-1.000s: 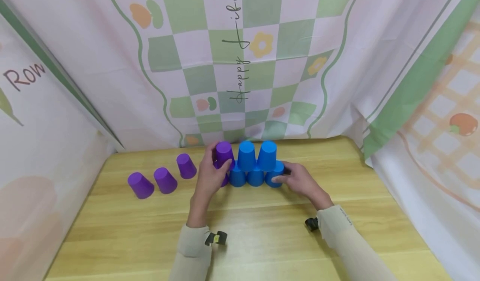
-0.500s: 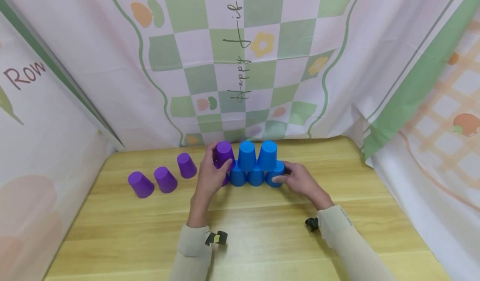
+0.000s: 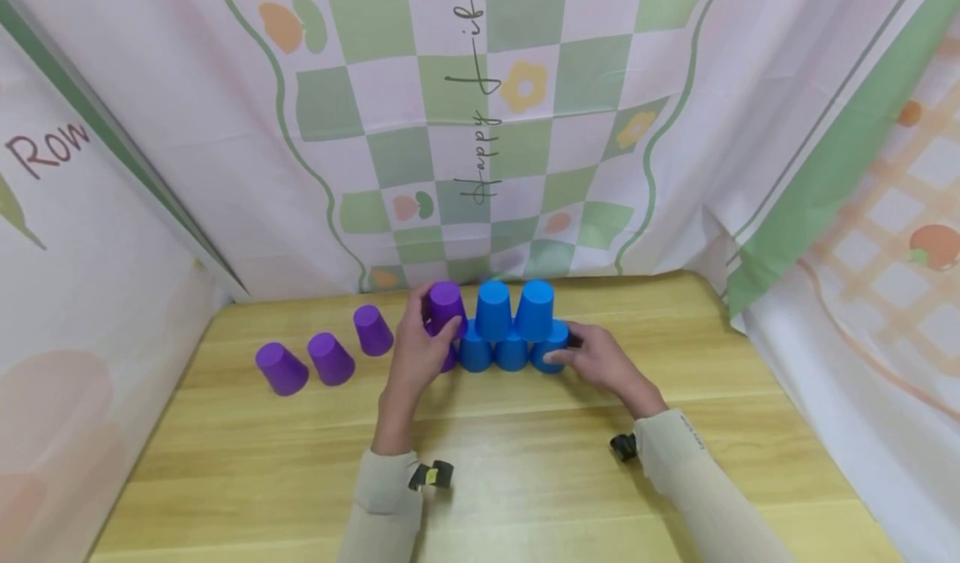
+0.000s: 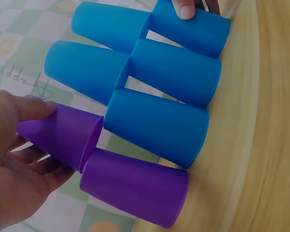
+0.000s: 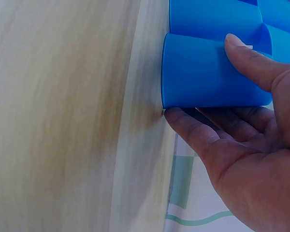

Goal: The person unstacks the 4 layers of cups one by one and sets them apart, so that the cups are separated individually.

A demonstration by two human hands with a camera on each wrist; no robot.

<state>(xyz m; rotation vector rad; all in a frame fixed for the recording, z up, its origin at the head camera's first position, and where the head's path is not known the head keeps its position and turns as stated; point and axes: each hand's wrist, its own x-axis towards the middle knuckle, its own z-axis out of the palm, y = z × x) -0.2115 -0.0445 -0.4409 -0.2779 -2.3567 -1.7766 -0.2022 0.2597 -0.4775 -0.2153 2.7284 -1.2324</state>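
Upside-down cups stand in two rows near the table's back. Below are a purple cup at the left end and three blue ones; two blue cups sit above. At the upper row's left end my left hand holds another purple cup, thumb on the near side, fingers behind. Its rim is at the top of the lower purple cup, close to a blue cup; whether it bears weight I cannot tell. My right hand grips the rightmost lower blue cup, thumb in front and fingers on its outer side.
Three upside-down purple cups stand apart on the left of the wooden table: one furthest left, one in the middle, one nearest the stack. A printed curtain hangs close behind the cups.
My left hand has shifted very slightly left with the purple cup, widening the gap to the upper blue cups. My right hand and the other cups stay put.
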